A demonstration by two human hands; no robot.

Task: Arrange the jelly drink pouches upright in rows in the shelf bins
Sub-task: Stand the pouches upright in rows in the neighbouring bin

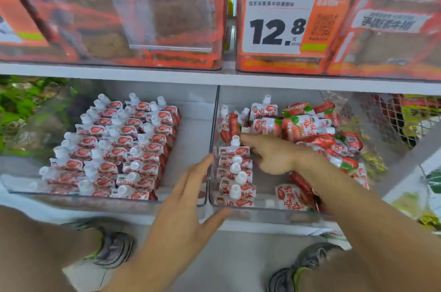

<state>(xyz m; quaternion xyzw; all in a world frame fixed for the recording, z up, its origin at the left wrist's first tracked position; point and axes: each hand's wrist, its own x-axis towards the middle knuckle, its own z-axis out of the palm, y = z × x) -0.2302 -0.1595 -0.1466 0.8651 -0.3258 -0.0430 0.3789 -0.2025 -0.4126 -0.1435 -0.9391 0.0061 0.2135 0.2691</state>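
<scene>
L bin [59,196] holds upright pouch rows [114,148]; R bin [262,210] has 1 upright row [235,172] plus loose pile [310,129]; left hand [188,198] flat-fingered at divider, right hand [269,153] pointing, gripping nothing.

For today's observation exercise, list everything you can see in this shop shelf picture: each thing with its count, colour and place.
Left bin: one, clear, lower shelf, left.
Rowed pouches: many, white and red, upright in the left bin.
Right bin: one, clear, lower shelf, right.
Pouch column: one short row, white and red, upright along the right bin's left wall.
Loose pouches: a heap, red, white and green, lying jumbled in the right bin.
Price tag: one, orange and white, upper right bin.
Orange packs: many, upper shelf bins.
Shoes: two, grey, on the floor.
Left hand: open, at the divide between the bins.
Right hand: fingers reaching into the right bin.
</scene>
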